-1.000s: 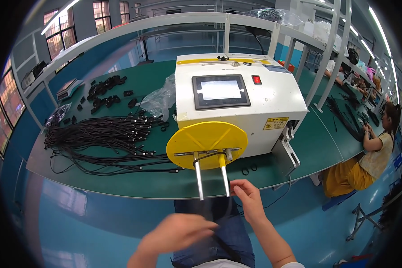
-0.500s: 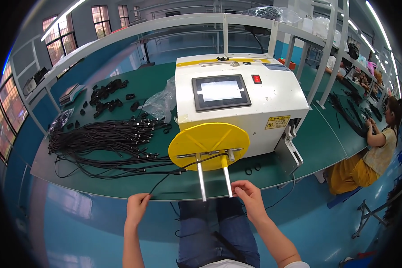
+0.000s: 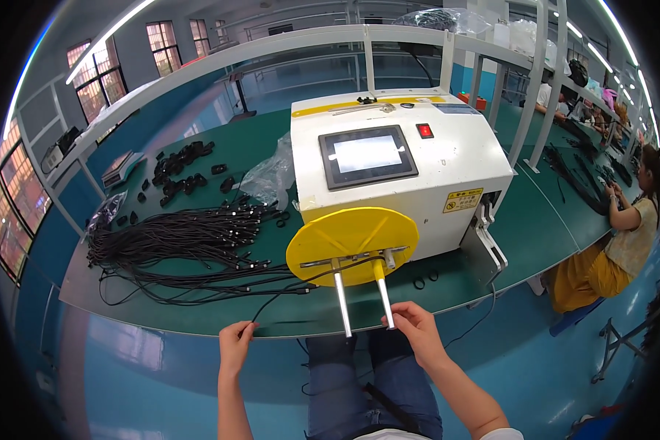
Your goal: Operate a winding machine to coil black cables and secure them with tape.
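A white box machine [image 3: 418, 187] with a touch screen [image 3: 367, 155] stands on the green bench [image 3: 535, 235]. A yellow disc [image 3: 352, 242] with two white prongs [image 3: 361, 297] sticks out of its front. My right hand [image 3: 412, 326] is just below the right prong's tip, fingers pinched on a thin black cable [image 3: 301, 282]. My left hand [image 3: 236, 345] pinches the same cable near the bench's front edge. The cable runs from my left hand up across the prongs at the disc.
A pile of black cables [image 3: 191, 242] lies left of the machine, with small black parts [image 3: 180, 165] and a clear plastic bag [image 3: 271, 176] behind it. A seated person [image 3: 623, 235] works at the right. A white pipe frame [image 3: 286, 44] spans the bench.
My left hand has risen from low in front of my lap to the bench's front edge and now grips the cable. My right hand stays by the prongs.
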Demonstrator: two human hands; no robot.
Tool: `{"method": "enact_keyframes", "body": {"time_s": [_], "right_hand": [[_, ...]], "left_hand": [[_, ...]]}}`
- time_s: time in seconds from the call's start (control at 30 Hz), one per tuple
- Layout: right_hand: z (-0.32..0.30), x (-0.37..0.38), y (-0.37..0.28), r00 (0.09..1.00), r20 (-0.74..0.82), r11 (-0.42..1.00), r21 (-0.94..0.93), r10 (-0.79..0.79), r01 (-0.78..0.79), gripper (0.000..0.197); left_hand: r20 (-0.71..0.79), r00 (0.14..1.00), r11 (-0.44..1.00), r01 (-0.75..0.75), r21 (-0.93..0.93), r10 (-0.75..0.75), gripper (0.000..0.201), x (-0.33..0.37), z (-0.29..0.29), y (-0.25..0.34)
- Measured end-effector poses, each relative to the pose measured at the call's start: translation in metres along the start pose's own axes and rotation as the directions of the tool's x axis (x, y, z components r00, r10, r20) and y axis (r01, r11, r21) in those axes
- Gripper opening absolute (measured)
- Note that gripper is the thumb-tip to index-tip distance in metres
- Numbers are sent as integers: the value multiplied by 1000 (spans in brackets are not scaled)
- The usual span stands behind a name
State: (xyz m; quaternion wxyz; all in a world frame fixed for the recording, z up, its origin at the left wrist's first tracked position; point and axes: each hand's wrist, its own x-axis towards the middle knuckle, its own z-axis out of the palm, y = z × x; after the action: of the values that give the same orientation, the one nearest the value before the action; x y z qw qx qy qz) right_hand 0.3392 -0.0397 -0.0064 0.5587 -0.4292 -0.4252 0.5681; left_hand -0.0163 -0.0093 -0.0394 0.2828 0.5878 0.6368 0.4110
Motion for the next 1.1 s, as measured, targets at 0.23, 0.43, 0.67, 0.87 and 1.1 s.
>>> {"method": "enact_keyframes", "body": {"time_s": [0.23,0.43,0.67,0.87,1.1], "right_hand": [[2,1,5,1000,8,1000,-8,14,-13,17],[1,2,6,1000,7,1000,0,25,-25,16],[-1,1,8,999,21,999,0,42,-42,16],[4,1,8,998,33,998,-22,53,-52,16],[31,13,29,990,128,997,-61,51,-43,25]], "left_hand": [[17,1000,1000,18,-11,-18,16,0,-4,3],[20,1000,1000,20,-16,-20,16,1,-4,3],[33,999,999,33,-30,-32,18,-3,-2,2],[71,997,999,35,-38,-32,20,-1,-10,-6],[226,971,979,118,-166,-79,25,-8,-13,2]]}}
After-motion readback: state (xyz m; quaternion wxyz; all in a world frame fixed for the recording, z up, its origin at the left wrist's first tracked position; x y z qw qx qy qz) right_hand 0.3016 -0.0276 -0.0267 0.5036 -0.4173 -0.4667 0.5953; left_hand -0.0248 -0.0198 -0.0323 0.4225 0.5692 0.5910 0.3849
